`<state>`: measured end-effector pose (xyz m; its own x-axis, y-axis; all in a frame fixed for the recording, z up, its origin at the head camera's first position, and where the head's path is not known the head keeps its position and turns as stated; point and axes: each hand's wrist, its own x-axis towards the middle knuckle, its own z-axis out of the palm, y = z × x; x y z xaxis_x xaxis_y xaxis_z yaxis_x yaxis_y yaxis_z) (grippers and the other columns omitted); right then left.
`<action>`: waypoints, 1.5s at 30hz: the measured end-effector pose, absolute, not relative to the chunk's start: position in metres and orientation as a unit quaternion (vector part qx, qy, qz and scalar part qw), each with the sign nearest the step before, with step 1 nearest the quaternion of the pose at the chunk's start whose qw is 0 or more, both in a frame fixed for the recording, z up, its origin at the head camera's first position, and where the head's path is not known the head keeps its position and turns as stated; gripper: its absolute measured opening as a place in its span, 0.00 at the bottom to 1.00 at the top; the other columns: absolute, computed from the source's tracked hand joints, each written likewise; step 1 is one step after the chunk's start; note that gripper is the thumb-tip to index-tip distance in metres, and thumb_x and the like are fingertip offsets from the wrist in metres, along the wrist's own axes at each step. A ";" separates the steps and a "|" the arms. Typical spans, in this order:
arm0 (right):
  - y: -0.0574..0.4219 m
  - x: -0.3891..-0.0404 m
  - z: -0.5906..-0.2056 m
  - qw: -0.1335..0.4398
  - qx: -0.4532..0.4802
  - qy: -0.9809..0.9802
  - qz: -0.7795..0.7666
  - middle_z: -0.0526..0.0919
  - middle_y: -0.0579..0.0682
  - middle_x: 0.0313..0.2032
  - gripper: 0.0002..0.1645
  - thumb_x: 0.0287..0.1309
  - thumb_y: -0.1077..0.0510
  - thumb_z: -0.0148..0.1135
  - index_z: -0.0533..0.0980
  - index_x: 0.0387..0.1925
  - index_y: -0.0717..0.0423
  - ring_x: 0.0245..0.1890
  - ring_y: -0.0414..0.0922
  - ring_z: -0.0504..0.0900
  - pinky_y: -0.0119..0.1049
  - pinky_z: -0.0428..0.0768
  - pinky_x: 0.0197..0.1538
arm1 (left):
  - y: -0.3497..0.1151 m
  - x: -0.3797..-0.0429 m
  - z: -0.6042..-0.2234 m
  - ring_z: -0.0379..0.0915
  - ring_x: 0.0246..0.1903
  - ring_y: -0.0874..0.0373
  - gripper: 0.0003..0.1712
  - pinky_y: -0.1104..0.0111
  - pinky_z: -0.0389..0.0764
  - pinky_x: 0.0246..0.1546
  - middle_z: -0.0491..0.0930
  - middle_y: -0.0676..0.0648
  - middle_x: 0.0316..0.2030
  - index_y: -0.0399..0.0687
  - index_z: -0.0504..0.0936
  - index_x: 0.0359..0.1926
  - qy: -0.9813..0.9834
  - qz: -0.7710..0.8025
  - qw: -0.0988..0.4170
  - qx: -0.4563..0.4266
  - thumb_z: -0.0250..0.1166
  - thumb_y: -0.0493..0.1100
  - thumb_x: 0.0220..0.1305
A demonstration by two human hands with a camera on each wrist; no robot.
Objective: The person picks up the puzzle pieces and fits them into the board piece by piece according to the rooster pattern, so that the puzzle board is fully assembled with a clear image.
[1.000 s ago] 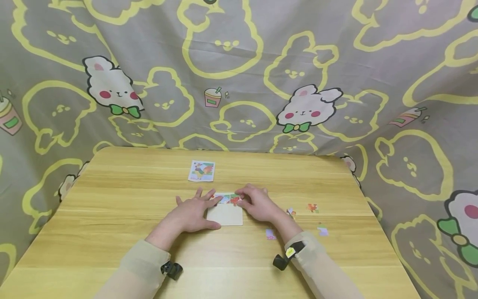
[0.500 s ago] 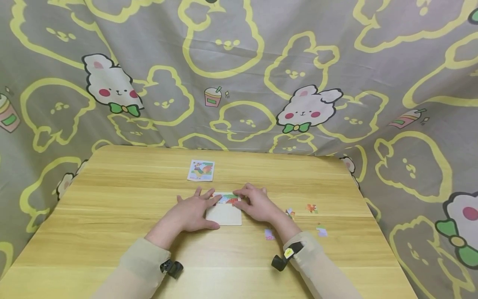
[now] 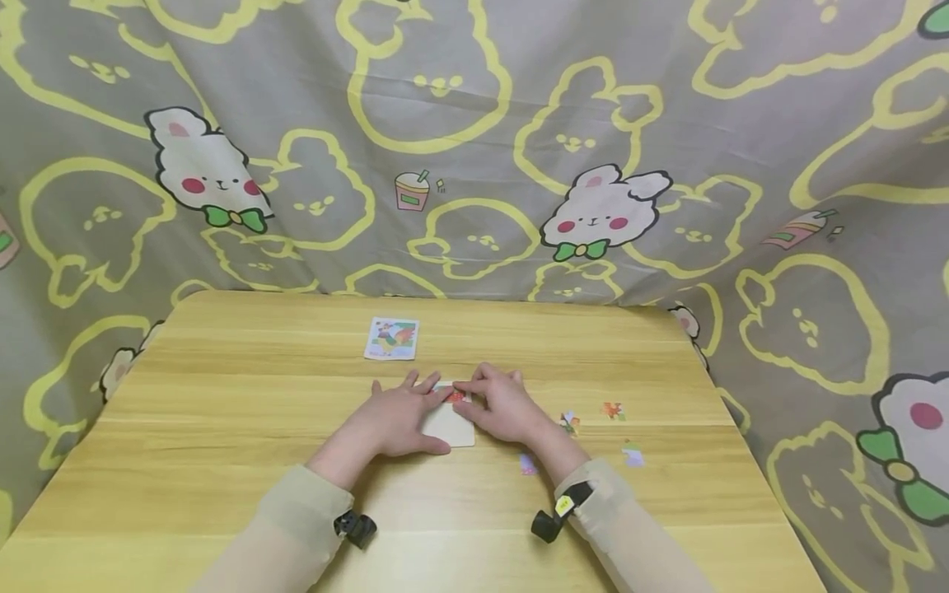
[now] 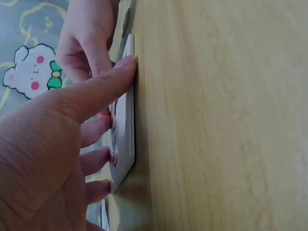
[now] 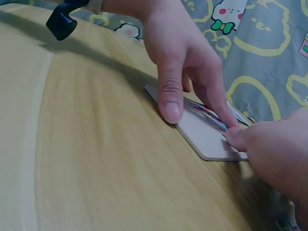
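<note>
Board (image 3: 450, 430) partly hidden by left grip (image 3: 395, 420); prints on loose pieces (image 3: 613, 410) too small; sleeves (image 3: 270, 531) cut off.

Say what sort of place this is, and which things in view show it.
Probably a screened-off tabletop corner set up for recording: a wood-grained table, a cartoon-print cloth hanging behind and on both sides, and a small black device at each wrist.

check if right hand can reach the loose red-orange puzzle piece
Probably yes: the red-orange puzzle piece lies uncovered to the right of the right hand, though it is busy at the pale board.
</note>
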<state>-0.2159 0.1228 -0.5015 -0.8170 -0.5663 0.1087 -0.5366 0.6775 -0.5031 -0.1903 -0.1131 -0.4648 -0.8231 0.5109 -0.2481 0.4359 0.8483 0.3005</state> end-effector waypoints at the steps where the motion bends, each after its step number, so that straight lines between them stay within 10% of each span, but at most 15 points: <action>1: 0.122 -0.216 -0.501 0.023 -0.296 0.918 -0.263 0.76 0.39 0.42 0.27 0.73 0.41 0.65 0.83 0.65 0.50 0.29 0.36 0.71 0.44 0.61 0.47 | -0.114 -0.190 -0.465 0.45 0.80 0.36 0.57 0.17 0.53 0.60 0.55 0.47 0.82 0.61 0.65 0.82 0.947 0.119 0.161 0.250 0.71 0.77 0.57; 34: 0.122 -0.210 -0.507 0.007 -0.248 0.933 -0.262 0.75 0.37 0.37 0.25 0.70 0.41 0.69 0.86 0.61 0.48 0.28 0.38 0.70 0.43 0.62 0.45 | -0.163 -0.180 -0.476 0.46 0.80 0.36 0.54 0.23 0.44 0.68 0.57 0.48 0.81 0.54 0.66 0.81 0.934 0.179 0.144 0.274 0.69 0.73 0.63; 45: 0.146 -0.204 -0.481 0.042 -0.298 0.891 -0.339 0.81 0.47 0.53 0.25 0.79 0.52 0.60 0.77 0.70 0.57 0.36 0.39 0.78 0.41 0.78 0.46 | -0.170 -0.180 -0.473 0.45 0.80 0.35 0.55 0.22 0.42 0.67 0.56 0.47 0.82 0.53 0.66 0.81 0.936 0.183 0.153 0.257 0.71 0.72 0.61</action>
